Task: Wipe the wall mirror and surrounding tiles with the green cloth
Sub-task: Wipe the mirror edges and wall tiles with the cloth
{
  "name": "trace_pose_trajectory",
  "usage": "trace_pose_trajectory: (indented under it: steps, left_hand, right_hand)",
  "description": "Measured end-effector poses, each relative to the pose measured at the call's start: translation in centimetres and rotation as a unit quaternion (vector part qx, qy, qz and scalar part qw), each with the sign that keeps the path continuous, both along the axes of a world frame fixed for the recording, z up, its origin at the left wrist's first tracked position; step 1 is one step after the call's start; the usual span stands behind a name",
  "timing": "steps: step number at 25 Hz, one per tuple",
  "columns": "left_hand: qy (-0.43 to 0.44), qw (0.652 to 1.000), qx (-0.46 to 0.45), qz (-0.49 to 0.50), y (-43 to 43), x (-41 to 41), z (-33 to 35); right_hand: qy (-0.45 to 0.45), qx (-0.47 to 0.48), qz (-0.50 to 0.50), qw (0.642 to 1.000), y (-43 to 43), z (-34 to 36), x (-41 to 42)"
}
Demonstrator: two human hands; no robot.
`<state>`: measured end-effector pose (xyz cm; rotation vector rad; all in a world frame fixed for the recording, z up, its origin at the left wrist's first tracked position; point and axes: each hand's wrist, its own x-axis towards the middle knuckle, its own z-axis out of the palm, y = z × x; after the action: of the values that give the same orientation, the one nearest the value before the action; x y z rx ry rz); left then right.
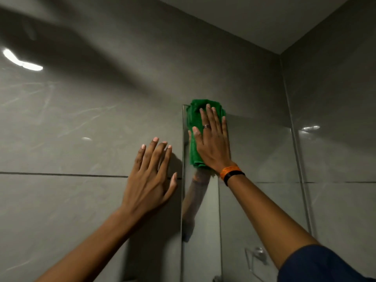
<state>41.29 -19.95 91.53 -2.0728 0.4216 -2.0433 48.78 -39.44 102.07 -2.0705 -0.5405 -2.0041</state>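
Right hand (211,143), fingers together and flat, pressing green cloth (195,153) onto mirror (254,151) top-left corner; left hand (150,180), fingers spread, against grey tiles (81,127) beside it.

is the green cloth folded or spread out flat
Folded. The green cloth is a thick pad with layered edges at its lower end, pressed under the flat right hand at the mirror top-left corner.

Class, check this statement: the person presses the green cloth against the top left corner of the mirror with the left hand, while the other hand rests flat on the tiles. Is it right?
Not quite. The head view shows the right hand pressing the green cloth at the mirror's top left corner; the left hand rests flat on the tiles.
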Motion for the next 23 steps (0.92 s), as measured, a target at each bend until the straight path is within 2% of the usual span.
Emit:
trace_pose_trajectory:
  steps: [13, 19, 23]
  left_hand:
    - [-0.024, 1.000, 0.007, 0.013, -1.0, 3.0, 2.7]
    - [-0.028, 1.000, 0.011, 0.002, -1.2, 3.0, 2.3]
    - [-0.013, 1.000, 0.018, -0.018, -0.7, 2.8, -0.3]
  right_hand:
    - [0.091, 0.190, -0.093, 0.973, -21.6, 0.9, 7.5]
    - [0.160, 0.255, -0.091, 0.949, -25.4, 1.7, 8.3]
    - [0.142, 0.262, -0.074, 0.952, -25.0, -3.3, 8.6]
